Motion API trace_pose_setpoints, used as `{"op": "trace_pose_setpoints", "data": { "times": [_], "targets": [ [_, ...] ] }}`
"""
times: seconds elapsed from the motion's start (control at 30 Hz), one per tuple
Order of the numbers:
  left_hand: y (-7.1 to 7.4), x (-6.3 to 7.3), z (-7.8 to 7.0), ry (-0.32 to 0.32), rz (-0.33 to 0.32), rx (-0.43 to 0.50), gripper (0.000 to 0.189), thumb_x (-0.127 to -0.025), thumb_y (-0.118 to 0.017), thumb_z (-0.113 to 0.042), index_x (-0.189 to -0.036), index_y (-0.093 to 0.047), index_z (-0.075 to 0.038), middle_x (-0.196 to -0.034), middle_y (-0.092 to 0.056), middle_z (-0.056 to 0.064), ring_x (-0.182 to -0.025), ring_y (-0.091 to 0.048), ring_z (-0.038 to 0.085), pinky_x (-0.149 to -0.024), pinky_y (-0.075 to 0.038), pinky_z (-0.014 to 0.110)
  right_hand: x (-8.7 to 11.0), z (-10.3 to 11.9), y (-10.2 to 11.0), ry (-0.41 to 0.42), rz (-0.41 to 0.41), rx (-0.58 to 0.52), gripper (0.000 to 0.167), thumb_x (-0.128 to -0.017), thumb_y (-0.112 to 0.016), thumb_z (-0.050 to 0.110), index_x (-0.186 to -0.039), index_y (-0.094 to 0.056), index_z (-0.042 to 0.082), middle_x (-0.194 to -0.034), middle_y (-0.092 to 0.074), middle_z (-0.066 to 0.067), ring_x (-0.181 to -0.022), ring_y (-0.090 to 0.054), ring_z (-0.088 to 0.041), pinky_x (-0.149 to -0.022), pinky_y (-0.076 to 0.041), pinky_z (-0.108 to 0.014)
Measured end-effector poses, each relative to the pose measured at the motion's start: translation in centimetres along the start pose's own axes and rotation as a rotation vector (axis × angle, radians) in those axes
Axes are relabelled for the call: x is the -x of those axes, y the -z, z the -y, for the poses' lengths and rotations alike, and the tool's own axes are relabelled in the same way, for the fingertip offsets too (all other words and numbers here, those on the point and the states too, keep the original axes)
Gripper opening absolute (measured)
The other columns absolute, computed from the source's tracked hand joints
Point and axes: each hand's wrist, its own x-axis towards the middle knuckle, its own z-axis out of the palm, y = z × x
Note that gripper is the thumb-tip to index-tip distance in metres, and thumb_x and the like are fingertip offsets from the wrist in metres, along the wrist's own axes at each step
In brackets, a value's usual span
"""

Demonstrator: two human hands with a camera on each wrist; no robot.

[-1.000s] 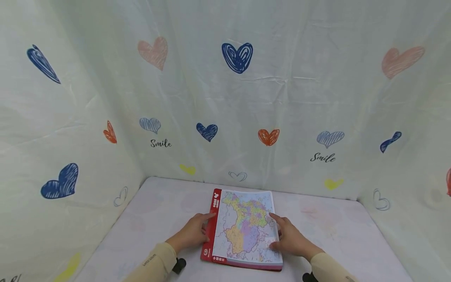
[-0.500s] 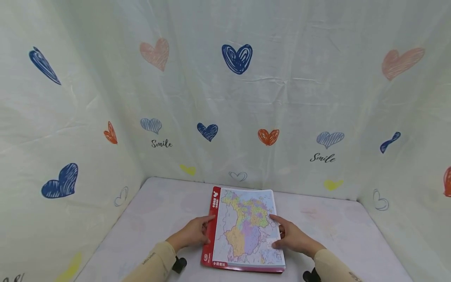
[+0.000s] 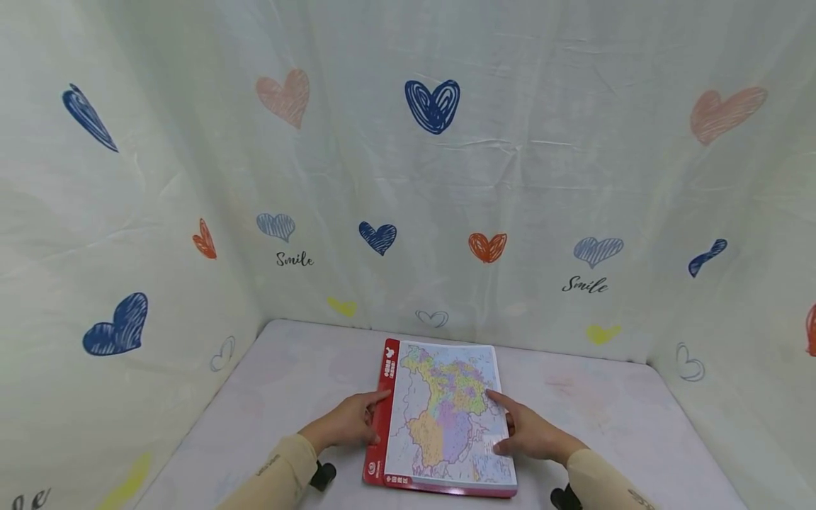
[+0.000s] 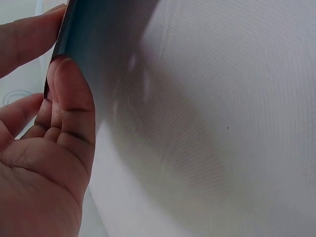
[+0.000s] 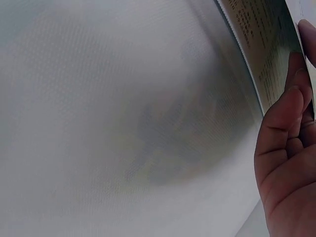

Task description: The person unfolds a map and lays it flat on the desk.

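Observation:
In the head view, a rectangular map in several colours, with a red strip down its left side and along its bottom, is held between both hands. My left hand grips the red left edge, some fingers curled beneath it. At the right edge, my right hand holds on in the same way. The left wrist view shows the left hand with the dark bluish underside of the map by its fingertips. Printed lines cover the underside of the map in the right wrist view, next to the right hand.
A white table lies under the map, its far edge meeting a pale curtain with printed hearts. The curtain also hangs along the left and right sides. Small black devices sit at both wrists.
The map has shifted slightly towards me, and its right side slightly to the right. The right hand has moved a little outward with it. Both hands keep their grip.

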Motion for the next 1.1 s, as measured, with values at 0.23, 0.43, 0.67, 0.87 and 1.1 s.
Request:
{"op": "trace_pose_setpoints", "data": {
  "times": [0.23, 0.43, 0.67, 0.87, 1.1],
  "targets": [
    [0.1, 0.0, 0.0, 0.013, 0.006, -0.016, 0.086, -0.072, -0.084, 0.000, -0.149, -0.045, -0.007, -0.091, -0.052, 0.006, -0.076, -0.051, 0.019, -0.060, -0.046, 0.030, 0.3, 0.1, 0.2, -0.008, -0.005, 0.056, 0.101, -0.077, -0.082, 0.000, -0.156, -0.018, -0.003, -0.097, -0.066, -0.009, -0.084, -0.064, -0.024, -0.074, -0.052, -0.033],
    [0.0, -0.1, 0.3, 0.009, 0.012, -0.012, 0.087, -0.072, -0.084, 0.000, -0.149, -0.046, -0.006, -0.090, -0.053, 0.005, -0.076, -0.051, 0.019, -0.061, -0.046, 0.030, 0.3, 0.0, 0.3, -0.022, -0.011, 0.089, 0.101, -0.078, -0.083, 0.004, -0.156, -0.019, -0.002, -0.096, -0.065, -0.007, -0.083, -0.062, -0.023, -0.074, -0.051, -0.035],
    [0.0, -0.1, 0.4, 0.003, 0.007, -0.025, 0.086, -0.072, -0.084, 0.000, -0.149, -0.046, -0.007, -0.088, -0.053, 0.005, -0.076, -0.051, 0.019, -0.061, -0.046, 0.031, 0.4, -0.1, 0.7, 0.000, 0.001, 0.086, 0.101, -0.080, -0.080, 0.001, -0.156, -0.014, -0.003, -0.098, -0.065, -0.008, -0.084, -0.063, -0.024, -0.074, -0.051, -0.034],
    [0.2, -0.1, 0.5, 0.002, 0.015, -0.012, 0.085, -0.073, -0.083, -0.001, -0.149, -0.045, -0.007, -0.088, -0.053, 0.005, -0.076, -0.052, 0.019, -0.061, -0.047, 0.031, 0.4, -0.1, 1.2, -0.015, -0.017, 0.133, 0.100, -0.079, -0.080, 0.001, -0.157, -0.017, -0.001, -0.100, -0.064, -0.009, -0.086, -0.062, -0.024, -0.077, -0.050, -0.037],
    [0.4, -0.1, 0.6, -0.003, 0.022, 0.007, 0.086, -0.073, -0.082, 0.001, -0.150, -0.045, -0.007, -0.082, -0.054, 0.005, -0.068, -0.052, 0.016, -0.057, -0.046, 0.029, 0.3, -0.3, 1.7, -0.071, -0.052, 0.187, 0.100, -0.078, -0.082, 0.006, -0.158, -0.021, 0.005, -0.114, -0.061, -0.010, -0.092, -0.060, -0.022, -0.087, -0.049, -0.047]
  ]
}}
